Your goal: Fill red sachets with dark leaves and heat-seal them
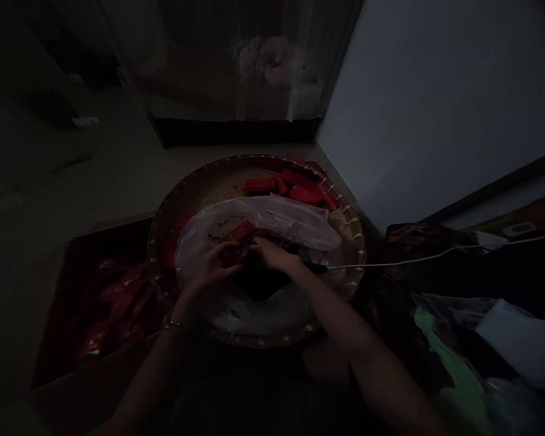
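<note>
The scene is very dark. A round woven basket tray [350, 225] lies on the floor in front of me, with a clear plastic bag [290, 221] spread inside it. My left hand [213, 263] and my right hand [272, 254] meet over the bag, fingers pinched together on a small red packet [241, 231]. A pile of red packets [295, 186] lies at the tray's far rim. More red pieces [177, 233] sit at its left side. A bracelet is on my left wrist.
A cardboard box [54, 290] holding red packets [113, 309] stands left of the tray. A white cable [418, 258] runs right from the tray. Cloth and bags [472, 339] are heaped at right. A wall [436, 91] and a netted frame [236, 79] stand behind.
</note>
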Demonstrator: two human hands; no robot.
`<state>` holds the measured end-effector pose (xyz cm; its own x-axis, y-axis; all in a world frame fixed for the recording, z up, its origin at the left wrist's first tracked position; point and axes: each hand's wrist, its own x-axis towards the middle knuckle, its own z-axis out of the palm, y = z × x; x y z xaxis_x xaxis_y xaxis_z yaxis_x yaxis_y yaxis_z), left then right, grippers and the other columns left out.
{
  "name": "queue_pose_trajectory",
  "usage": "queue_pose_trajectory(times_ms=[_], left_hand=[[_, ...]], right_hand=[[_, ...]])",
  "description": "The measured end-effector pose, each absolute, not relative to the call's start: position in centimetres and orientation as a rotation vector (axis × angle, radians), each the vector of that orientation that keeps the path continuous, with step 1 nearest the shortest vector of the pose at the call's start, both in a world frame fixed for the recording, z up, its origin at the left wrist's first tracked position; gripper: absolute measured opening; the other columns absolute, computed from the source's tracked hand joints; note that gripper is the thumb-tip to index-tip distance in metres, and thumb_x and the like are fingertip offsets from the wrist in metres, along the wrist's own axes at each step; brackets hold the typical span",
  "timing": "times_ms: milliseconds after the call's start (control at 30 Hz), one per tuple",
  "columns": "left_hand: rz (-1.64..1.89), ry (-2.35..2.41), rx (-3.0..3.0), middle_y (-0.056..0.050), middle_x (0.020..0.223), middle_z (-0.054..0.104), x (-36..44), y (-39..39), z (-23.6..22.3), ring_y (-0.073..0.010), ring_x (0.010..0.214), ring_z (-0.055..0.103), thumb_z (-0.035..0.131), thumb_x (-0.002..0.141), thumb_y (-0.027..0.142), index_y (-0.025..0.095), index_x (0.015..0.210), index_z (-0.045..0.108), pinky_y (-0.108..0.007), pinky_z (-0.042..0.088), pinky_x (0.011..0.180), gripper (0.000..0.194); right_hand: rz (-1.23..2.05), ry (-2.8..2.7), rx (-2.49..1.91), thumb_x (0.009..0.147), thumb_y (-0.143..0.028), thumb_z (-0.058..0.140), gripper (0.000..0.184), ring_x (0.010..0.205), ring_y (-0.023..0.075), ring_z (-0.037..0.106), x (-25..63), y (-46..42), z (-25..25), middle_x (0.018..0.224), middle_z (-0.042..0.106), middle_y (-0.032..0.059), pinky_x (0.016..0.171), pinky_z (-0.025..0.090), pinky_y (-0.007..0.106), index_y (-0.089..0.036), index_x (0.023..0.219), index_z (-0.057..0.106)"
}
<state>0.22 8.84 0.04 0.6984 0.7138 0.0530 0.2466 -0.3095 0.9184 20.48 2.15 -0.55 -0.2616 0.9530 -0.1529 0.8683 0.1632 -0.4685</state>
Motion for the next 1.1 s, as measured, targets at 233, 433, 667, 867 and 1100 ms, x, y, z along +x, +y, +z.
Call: queue_pose_trajectory(times_ms=[233,433,667,867,1100], left_hand=[[0.575,0.754,1.947,-0.009,0.106,0.068,0.1,9.6,-0.7,-0.0236,0.093,0.065,0.072,0.067,0.041,0.018,0.115,0.058,-0.037,0.053,0.082,0.056],[0.583,0.777,1.987,-0.009,0.108,0.067,-0.1,9.4,-0.8,-0.024,0.094,0.065,0.071,0.069,0.041,0.018,0.116,0.058,-0.036,0.053,0.081,0.054],[0.558,0.795,2.06,-0.009,0.108,0.068,-0.1,9.2,-0.4,-0.0235,0.093,0.066,0.07,0.071,0.041,0.018,0.115,0.06,-0.033,0.053,0.078,0.052],[0.571,0.769,2.108,-0.008,0.104,0.069,-0.3,9.6,-1.8,-0.0221,0.089,0.066,0.071,0.07,0.042,0.019,0.118,0.059,-0.032,0.054,0.076,0.054],[0.591,0.733,2.122,-0.008,0.106,0.069,-0.1,9.2,-0.8,-0.022,0.091,0.066,0.07,0.072,0.037,0.018,0.116,0.059,-0.032,0.054,0.076,0.049]], right_hand=[[0.791,-2.38,-1.752,0.068,-0.014,0.072,0.05,0.103,0.0238,0.052,20.2,2.6,-0.3,0.118,0.054,0.0092,0.083,0.046,0.031,-0.018,0.117,0.06],[0.727,-2.349,-1.746,0.072,-0.015,0.068,0.039,0.097,0.0214,0.056,21.8,1.4,1.1,0.111,0.056,0.0094,0.083,0.046,0.031,-0.015,0.11,0.062],[0.779,-2.369,-1.814,0.067,-0.012,0.072,0.062,0.108,0.0252,0.054,22.2,1.0,0.9,0.122,0.056,0.0104,0.091,0.043,0.034,-0.018,0.126,0.056],[0.743,-2.258,-1.777,0.072,-0.01,0.067,0.037,0.095,0.0214,0.059,21.6,1.2,1.2,0.105,0.062,0.0094,0.084,0.044,0.03,-0.014,0.108,0.065],[0.833,-2.236,-1.751,0.068,-0.005,0.066,0.039,0.093,0.021,0.06,21.6,1.2,0.2,0.102,0.063,0.0081,0.08,0.045,0.028,-0.016,0.106,0.068]])
